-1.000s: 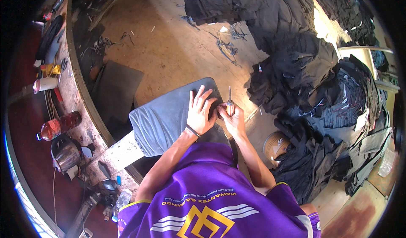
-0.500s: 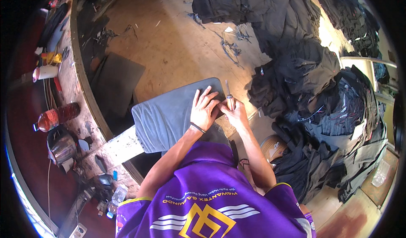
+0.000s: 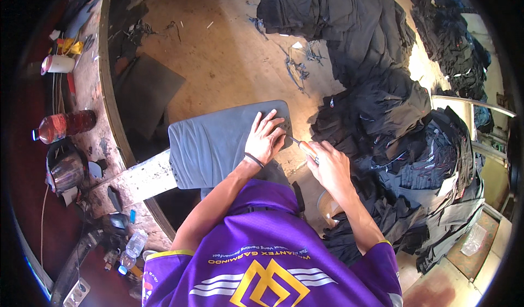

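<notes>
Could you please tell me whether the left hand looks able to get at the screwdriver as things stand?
Probably yes: the left hand rests on the pad, close to the screwdriver, with nothing visible blocking the way, though the right hand holds its handle.

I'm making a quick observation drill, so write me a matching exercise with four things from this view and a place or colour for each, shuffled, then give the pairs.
Things
1. Screwdriver-like tool
2. Padded board
3. Bottle of red liquid
4. Shirt

Places and colours
A. Toward the picture's left edge
B. Purple with a yellow emblem
C. Held in the right hand
D. Beneath the left hand

Pairs: 1-C, 2-D, 3-A, 4-B
</notes>
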`<state>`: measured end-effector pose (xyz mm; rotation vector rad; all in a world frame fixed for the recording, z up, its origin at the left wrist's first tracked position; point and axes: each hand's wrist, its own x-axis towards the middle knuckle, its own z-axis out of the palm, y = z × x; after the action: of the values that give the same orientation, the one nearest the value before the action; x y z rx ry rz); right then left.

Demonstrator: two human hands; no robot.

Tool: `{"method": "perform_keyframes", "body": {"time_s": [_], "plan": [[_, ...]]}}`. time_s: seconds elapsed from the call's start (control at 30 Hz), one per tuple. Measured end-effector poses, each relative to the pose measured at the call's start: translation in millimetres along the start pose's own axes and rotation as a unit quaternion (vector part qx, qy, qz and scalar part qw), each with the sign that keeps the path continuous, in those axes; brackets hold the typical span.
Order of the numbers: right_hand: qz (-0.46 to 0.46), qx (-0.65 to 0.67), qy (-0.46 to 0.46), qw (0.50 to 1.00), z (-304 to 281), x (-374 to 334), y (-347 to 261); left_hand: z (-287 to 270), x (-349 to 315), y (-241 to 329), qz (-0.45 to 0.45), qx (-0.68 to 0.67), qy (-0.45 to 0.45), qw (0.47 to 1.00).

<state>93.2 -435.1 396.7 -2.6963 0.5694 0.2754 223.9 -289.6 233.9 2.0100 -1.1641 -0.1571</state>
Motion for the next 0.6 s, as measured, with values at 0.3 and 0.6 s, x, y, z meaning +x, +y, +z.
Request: {"method": "perform_keyframes", "body": {"time_s": [0.3, 0.6], "plan": [[-0.044, -0.061, -0.025, 0.997, -9.6, 11.8, -13.8, 1.8, -3.0, -2.5, 0.006, -0.003, 0.011, 1.000], [-0.144, -0.156, -0.033, 0.977, -15.3, 21.8, -49.4, 5.0, -7.3, -7.2, 0.011, 0.012, 0.021, 1.000]]}}
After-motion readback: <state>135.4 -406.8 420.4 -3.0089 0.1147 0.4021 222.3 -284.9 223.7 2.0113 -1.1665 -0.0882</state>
